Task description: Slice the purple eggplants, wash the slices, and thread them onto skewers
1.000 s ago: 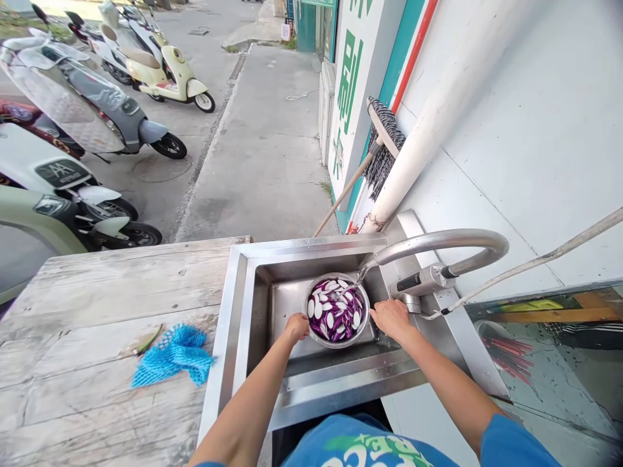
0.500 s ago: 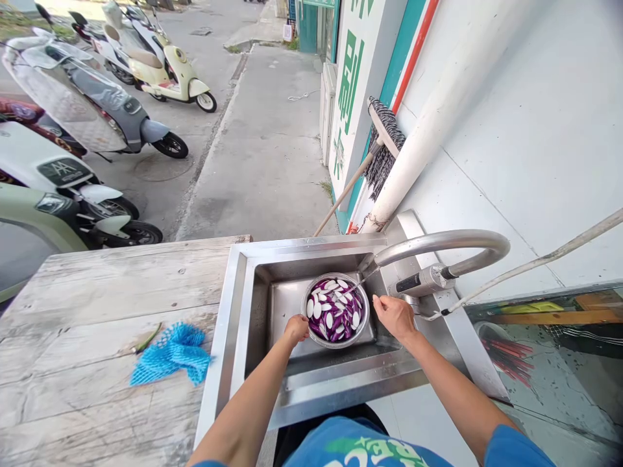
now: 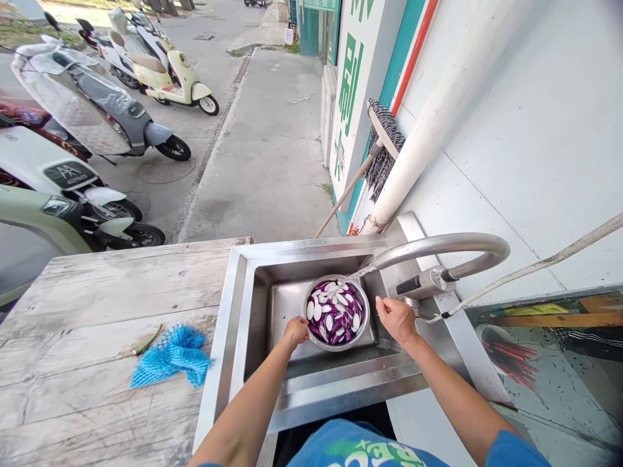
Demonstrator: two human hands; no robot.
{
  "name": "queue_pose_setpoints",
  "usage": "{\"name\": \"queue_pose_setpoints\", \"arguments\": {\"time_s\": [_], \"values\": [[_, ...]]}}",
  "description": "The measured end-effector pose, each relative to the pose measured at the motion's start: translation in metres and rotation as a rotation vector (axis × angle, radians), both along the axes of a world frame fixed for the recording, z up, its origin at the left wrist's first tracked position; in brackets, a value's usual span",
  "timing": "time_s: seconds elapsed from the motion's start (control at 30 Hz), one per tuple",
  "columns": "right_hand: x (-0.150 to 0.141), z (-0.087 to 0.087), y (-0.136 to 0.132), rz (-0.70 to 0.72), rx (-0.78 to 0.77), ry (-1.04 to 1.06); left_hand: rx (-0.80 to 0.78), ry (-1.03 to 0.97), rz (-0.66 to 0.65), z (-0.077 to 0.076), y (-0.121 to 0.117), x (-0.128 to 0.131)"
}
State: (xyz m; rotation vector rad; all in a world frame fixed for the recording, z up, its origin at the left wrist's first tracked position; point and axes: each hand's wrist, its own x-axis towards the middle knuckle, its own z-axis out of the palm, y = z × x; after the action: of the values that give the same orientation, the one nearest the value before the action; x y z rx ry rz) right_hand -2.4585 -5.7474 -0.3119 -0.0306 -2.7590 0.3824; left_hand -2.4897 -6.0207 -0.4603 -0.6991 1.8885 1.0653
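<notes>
A round metal bowl [image 3: 335, 348] stands in the steel sink [image 3: 287, 295], full of purple-skinned, white-fleshed slices, apparently eggplant [image 3: 325, 310], in water. My left hand [image 3: 296, 331] is closed at the bowl's left rim, fingertips pinching the edge. To the right of the bowl, apart from it, my right hand [image 3: 396, 319] is curled shut right beside the base of the faucet [image 3: 423, 283]. Its inner fingers are hidden, so anything in them cannot be made out. Water [image 3: 360, 272] streams from the spout into the bowl.
On the wooden table [image 3: 87, 285] at left lie a blue foam net [image 3: 170, 357] and a green stem [image 3: 148, 340]. A mop [image 3: 384, 146] leans by a white pipe [image 3: 433, 123]. A hose [image 3: 540, 263] runs at right. Several scooters [image 3: 168, 81] stand beyond.
The stream from the spout has become thicker and stronger, landing farther into the bowl. Both hands stay in nearly the same places. The view has shifted slightly.
</notes>
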Motion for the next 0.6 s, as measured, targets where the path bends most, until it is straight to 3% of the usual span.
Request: {"name": "queue_pose_setpoints", "arguments": {"time_s": [0.33, 0.6], "values": [[0.0001, 0.0006, 0.0006, 0.011, -0.067, 0.007, 0.005, 0.013, 0.009, -0.0026, -0.0010, 0.0015], [0.0025, 0.0042, 0.0072, -0.029, -0.216, 0.042, 0.020, 0.025, 0.026, -0.0041, -0.0022, 0.0035]]}}
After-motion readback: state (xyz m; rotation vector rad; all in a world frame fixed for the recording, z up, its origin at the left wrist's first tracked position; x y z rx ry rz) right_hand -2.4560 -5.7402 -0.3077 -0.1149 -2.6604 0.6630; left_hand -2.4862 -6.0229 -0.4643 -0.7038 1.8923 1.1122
